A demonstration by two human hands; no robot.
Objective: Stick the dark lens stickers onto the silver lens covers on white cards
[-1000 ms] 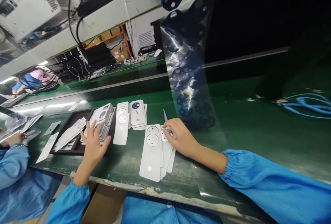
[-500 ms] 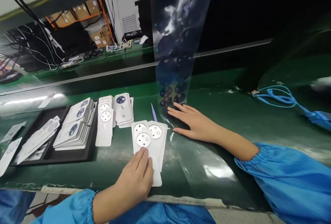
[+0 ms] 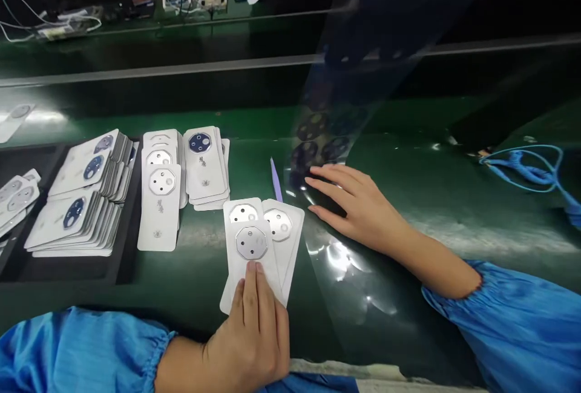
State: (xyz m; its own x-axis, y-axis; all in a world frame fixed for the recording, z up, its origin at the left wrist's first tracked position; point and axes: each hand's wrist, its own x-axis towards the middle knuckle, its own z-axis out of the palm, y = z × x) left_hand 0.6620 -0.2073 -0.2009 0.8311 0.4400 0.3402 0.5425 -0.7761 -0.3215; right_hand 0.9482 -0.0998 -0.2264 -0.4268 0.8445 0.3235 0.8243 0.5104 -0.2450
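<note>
Fingers [image 3: 251,290] on card [image 3: 270,268], long axis forward, octagon [image 3: 251,241] foremost

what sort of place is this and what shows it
Probably a factory workstation for small-part assembly: there are stacks of matching white panels, a divided black tray holding more of them, and a clear film strip bearing repeated dark pieces.

The white cards [image 3: 252,243] look smooth and matt, the film strip [image 3: 338,117] glossy plastic, the tabletop [image 3: 422,169] shiny, the sleeves [image 3: 512,314] silky cloth.
</note>
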